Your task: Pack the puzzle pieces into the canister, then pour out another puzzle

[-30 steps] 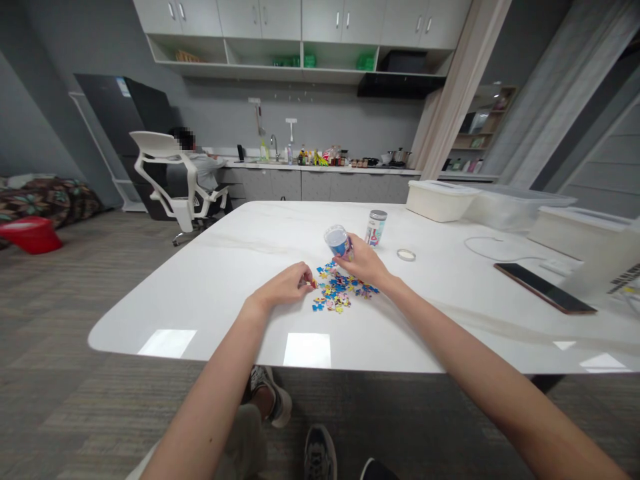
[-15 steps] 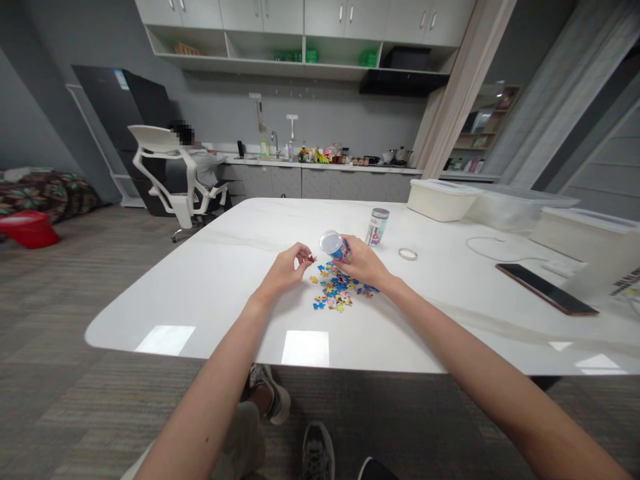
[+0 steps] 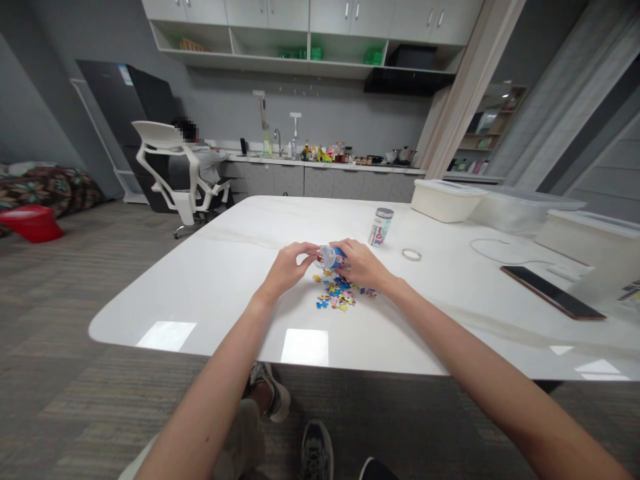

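the left hand (image 3: 291, 268) pinches a small red jigsaw piece (image 3: 319, 258) at the mouth of the puzzle jar (image 3: 341, 257). tipped above loose jigsaw pieces (image 3: 342, 285), the jar's long way runs across, mouth mostly left. the right hand (image 3: 361, 265) holds it.

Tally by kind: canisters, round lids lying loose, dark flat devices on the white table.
Canisters: 2 (held canister, standing canister)
Loose round lid: 1
Dark flat device: 1
Total: 4
Puzzle pieces not included: too overlapped to count.
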Tool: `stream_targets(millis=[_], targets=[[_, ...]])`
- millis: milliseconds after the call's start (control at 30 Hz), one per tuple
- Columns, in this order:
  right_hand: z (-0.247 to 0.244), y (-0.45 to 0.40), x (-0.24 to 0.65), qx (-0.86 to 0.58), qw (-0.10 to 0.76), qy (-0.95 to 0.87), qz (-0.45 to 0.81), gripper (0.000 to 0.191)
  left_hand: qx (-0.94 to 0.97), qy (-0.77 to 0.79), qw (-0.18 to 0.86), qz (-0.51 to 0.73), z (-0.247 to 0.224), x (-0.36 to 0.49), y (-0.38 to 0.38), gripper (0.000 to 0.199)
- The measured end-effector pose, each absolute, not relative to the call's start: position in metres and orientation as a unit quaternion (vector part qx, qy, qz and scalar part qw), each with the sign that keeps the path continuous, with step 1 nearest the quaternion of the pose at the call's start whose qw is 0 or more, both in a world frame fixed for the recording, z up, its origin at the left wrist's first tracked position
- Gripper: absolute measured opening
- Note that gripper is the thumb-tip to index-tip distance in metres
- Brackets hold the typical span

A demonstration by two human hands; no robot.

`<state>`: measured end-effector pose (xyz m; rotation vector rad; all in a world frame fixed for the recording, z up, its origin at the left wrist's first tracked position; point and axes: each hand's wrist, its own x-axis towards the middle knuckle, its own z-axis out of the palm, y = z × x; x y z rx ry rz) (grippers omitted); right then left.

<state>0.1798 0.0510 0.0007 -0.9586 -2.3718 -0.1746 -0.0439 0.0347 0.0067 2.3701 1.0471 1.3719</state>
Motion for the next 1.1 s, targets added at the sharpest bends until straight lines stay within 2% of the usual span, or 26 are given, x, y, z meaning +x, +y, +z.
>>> stream_targets(millis=[200, 367, 533, 633, 733, 867, 1100], targets=[[0.003, 0.049, 0.179, -0.355, 0.296, -0.885, -0.054, 0.057, 0.791, 0.350, 0.111, 0.490, 0.009, -0.043, 0.034, 0.014], [0.004, 0.050, 0.178, -0.390, 0.332, -0.859, -0.011, 0.054, 0.734, 0.395, 0.072, 0.548, 0.007, -0.045, 0.039, 0.010], [0.002, 0.057, 0.177, -0.516, 0.451, -0.716, 0.135, 0.037, 0.791, 0.435, 0.056, 0.426, -0.008, -0.049, 0.048, 0.016], [0.001, 0.061, 0.178, -0.516, 0.492, -0.679, 0.175, 0.038, 0.844, 0.423, 0.080, 0.320, -0.015, -0.049, 0.048, 0.017], [0.001, 0.062, 0.178, -0.493, 0.506, -0.688, 0.167, 0.041, 0.877, 0.390, 0.097, 0.262, -0.016, -0.048, 0.045, 0.017], [0.001, 0.062, 0.178, -0.498, 0.501, -0.688, 0.166, 0.040, 0.891, 0.362, 0.123, 0.244, -0.013, -0.049, 0.043, 0.012], [-0.002, 0.060, 0.177, -0.482, 0.446, -0.744, 0.123, 0.046, 0.865, 0.369, 0.148, 0.306, -0.012, -0.047, 0.044, 0.005]])
